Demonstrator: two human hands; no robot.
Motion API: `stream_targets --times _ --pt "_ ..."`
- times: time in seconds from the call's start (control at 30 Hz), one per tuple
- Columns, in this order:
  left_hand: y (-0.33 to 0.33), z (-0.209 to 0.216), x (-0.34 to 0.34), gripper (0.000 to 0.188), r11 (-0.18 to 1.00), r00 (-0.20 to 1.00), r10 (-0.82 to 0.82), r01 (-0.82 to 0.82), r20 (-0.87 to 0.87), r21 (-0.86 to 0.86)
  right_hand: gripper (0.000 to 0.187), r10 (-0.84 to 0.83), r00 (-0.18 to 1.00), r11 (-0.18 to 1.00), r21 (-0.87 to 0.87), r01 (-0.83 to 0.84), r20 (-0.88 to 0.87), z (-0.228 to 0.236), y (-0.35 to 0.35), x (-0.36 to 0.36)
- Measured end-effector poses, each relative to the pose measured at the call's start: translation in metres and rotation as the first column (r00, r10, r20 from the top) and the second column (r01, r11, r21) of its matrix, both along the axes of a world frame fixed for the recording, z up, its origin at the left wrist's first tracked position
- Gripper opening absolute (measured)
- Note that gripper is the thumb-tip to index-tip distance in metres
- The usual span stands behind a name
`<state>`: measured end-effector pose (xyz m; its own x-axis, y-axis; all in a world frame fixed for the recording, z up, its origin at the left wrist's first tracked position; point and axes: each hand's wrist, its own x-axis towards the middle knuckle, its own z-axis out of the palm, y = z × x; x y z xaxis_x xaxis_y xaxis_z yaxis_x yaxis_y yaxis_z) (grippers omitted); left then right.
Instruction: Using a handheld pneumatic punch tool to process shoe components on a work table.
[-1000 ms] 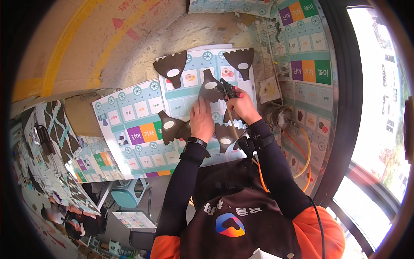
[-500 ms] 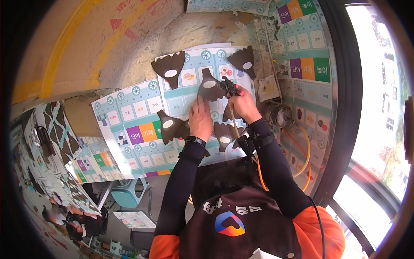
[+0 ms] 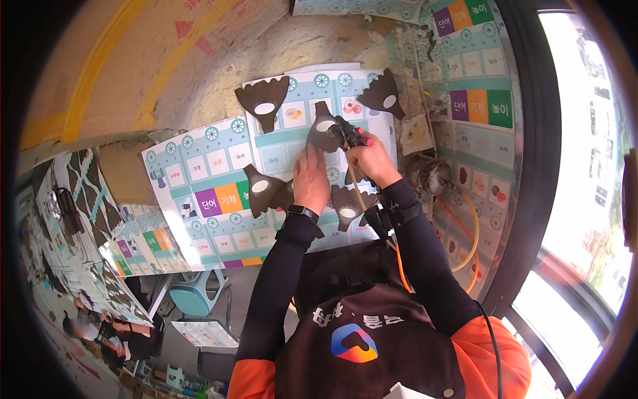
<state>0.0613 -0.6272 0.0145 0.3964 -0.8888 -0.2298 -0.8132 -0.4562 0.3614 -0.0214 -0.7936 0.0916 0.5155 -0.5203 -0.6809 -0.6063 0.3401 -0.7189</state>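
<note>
My right hand [image 3: 373, 161] grips a small black spray gun [image 3: 351, 134] with a pale hose below it. Its front end sits over the right side of a dark, flared piece [image 3: 321, 138] with a white oval. My left hand [image 3: 311, 179] lies with fingers stretched, their tips at that piece's lower edge. Similar dark scalloped pieces lie around: one at the upper left [image 3: 263, 95], one at the upper right [image 3: 380, 90], one left of my left hand [image 3: 256, 199] and one below my right hand [image 3: 346, 211]. My hands partly cover others.
Printed sheets [image 3: 199, 160] cover the work surface. At the right stands a residue-caked round pot [image 3: 428, 177], near yellow and orange hoses [image 3: 476, 229]. A window frame [image 3: 531, 166] borders the right. Down left are a blue-green stool [image 3: 191, 299] and another person [image 3: 113, 336].
The spray gun has shifted slightly left over the middle piece. The upper-right dark piece has turned and moved a little right. My left hand stays at the same piece.
</note>
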Motion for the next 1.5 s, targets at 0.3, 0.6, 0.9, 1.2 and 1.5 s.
stream_targets --times 0.3,0.6,0.9,1.2,1.5 --pt "0.000 -0.002 0.000 0.070 1.000 1.000 0.000 0.000 0.010 0.001 0.022 0.014 0.999 0.999 -0.051 -0.013 0.029 -0.011 0.005 0.005" --pt "0.000 0.000 0.000 0.069 1.000 1.000 0.006 -0.006 -0.004 0.022 0.020 -0.126 0.991 0.986 -0.103 0.129 0.035 -0.010 0.002 -0.003" --pt "0.003 -0.002 0.000 0.069 1.000 1.000 0.016 -0.016 0.003 -0.007 0.022 -0.089 0.992 0.993 -0.084 0.082 -0.092 0.001 0.009 -0.010" --pt "0.003 0.004 0.004 0.070 1.000 1.000 -0.016 0.016 -0.012 0.020 0.021 0.001 0.999 0.999 -0.048 -0.003 -0.045 0.006 0.016 0.001" --pt "0.003 0.003 0.002 0.065 0.999 1.000 0.004 -0.004 -0.017 -0.045 0.023 -0.106 0.994 0.986 -0.131 0.102 -0.027 -0.007 0.000 -0.019"
